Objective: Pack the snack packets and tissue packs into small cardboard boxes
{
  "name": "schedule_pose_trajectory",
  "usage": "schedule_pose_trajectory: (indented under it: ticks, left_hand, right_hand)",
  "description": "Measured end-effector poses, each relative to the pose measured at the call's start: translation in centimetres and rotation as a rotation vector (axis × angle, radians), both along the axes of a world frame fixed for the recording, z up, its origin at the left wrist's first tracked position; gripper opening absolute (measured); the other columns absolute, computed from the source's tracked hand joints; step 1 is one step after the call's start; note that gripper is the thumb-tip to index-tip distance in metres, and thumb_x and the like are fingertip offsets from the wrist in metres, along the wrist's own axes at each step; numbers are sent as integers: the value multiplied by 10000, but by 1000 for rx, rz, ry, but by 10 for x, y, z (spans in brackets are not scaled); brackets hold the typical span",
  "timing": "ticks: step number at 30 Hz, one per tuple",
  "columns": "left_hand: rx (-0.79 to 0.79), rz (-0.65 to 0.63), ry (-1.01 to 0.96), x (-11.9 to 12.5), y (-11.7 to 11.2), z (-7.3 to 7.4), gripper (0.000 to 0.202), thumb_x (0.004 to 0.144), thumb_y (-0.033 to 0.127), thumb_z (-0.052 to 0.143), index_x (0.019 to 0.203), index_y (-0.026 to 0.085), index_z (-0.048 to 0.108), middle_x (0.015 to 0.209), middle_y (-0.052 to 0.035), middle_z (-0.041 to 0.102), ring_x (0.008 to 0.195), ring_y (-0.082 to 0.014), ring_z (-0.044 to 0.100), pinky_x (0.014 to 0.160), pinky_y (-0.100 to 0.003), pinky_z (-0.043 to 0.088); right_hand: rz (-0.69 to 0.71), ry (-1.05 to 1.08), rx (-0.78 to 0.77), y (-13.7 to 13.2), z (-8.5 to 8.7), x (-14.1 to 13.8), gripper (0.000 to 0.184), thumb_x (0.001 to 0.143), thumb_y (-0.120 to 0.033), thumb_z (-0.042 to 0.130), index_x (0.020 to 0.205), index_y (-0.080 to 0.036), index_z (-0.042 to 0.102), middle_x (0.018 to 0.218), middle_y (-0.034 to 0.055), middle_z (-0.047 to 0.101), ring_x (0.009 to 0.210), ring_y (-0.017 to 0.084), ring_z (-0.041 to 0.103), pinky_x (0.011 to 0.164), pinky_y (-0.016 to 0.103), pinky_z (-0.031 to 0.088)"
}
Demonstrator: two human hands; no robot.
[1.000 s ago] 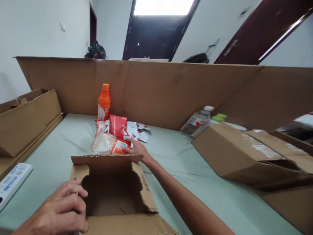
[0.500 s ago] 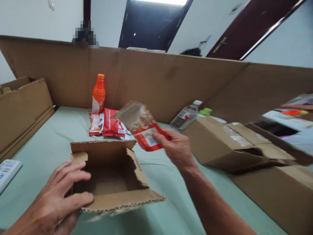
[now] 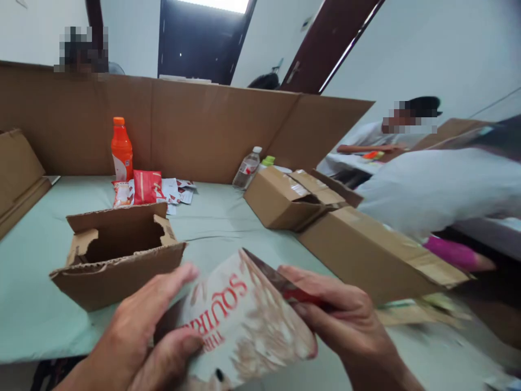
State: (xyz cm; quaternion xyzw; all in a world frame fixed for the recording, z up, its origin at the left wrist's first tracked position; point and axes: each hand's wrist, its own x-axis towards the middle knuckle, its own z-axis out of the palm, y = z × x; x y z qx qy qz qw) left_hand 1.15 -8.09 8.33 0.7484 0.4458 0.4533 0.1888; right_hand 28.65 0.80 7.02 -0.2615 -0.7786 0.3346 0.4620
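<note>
A snack bag (image 3: 244,326) printed with "SQUIRR..." and nut pictures is held in front of me, tilted. My right hand (image 3: 337,312) pinches its red edge, thumb in front. On the other side, my left hand (image 3: 150,331) grips the bag with its thumb on the printed face; the forefinger stretches out and the other fingers are mostly hidden. An open cardboard box (image 3: 130,277) stands at left, touched by neither hand. Behind the box lie a red packet (image 3: 147,187), a smaller snack packet (image 3: 122,194) and several white sachets (image 3: 177,191).
An orange drink bottle (image 3: 122,149) stands by the cardboard wall (image 3: 207,130). At the right are a clear bottle (image 3: 248,167), a green-capped bottle (image 3: 267,162) and closed boxes (image 3: 280,198). Another person (image 3: 411,122) is at the far right, beside someone's white-clothed body (image 3: 439,184).
My left hand has let go of the box and taken the snack bag's left side. The right hand has brought the bag down and closer. My view has turned right.
</note>
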Motion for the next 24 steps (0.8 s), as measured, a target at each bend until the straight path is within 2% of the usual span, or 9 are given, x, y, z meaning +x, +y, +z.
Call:
schedule_pose_trajectory:
  ticks: [2,4,6,10,12,15,18,21,24]
  left_hand:
    - [-163,-70,-45,9,3,0,249,989,294,583,1210,275,695,950,32,789,797,-126,739,722,-159,577]
    - [-238,-28,-76,10,3,-2,149,950,259,587,926,234,732,671,69,688,569,-82,618,546,-128,487]
    - [-224,64,-58,8,2,-3,189,909,232,584,751,202,682,576,74,597,499,-67,509,473,-133,394]
    - [-212,108,13,7,-2,-9,260,912,216,551,658,177,591,538,69,533,484,-64,447,467,-150,337]
    - [-195,93,26,9,-2,-15,272,932,210,534,663,178,562,541,65,524,479,-67,444,470,-158,338]
    - [-108,96,57,11,0,-25,277,949,181,494,676,184,539,560,47,532,475,-80,457,468,-184,348]
    - [-53,65,60,2,-2,-27,221,972,166,469,807,186,615,634,21,622,516,-104,559,503,-197,431]
    - [66,120,83,-24,-10,-12,227,998,226,524,1209,223,608,1023,-31,760,863,-160,727,757,-232,572]
    - [181,246,227,-60,-10,14,423,1007,282,549,1422,239,485,1371,-65,661,1261,-219,620,1071,-333,498]
  right_hand:
    - [26,31,-21,-8,-6,-8,318,947,-409,656,691,-228,713,562,28,587,530,169,543,501,291,426]
    - [78,22,-77,-11,-12,-12,324,952,-406,649,694,-216,694,582,20,579,532,153,527,495,275,403]
    - [167,11,-152,-9,-13,-12,349,950,-490,632,753,-214,713,644,32,621,578,161,567,529,276,441]
    - [309,-66,-278,-2,2,-22,598,826,-736,648,1123,-227,748,992,99,743,916,258,690,799,364,559]
    - [335,-183,-375,-2,10,-37,540,802,-653,733,1110,-210,748,968,76,753,890,230,692,777,316,561]
    - [349,-262,-508,-5,11,-63,271,868,-434,709,936,-177,761,760,17,729,650,136,627,592,220,507]
    - [259,-285,-379,-6,7,-69,213,888,-329,656,775,-190,771,625,-6,691,542,120,579,506,210,472]
    - [-43,-153,-190,3,18,-59,137,832,-354,746,733,-264,781,610,-4,704,497,167,605,430,264,491]
    - [-337,86,-11,24,45,-66,137,913,-421,658,894,-361,779,781,21,754,768,262,723,598,377,607]
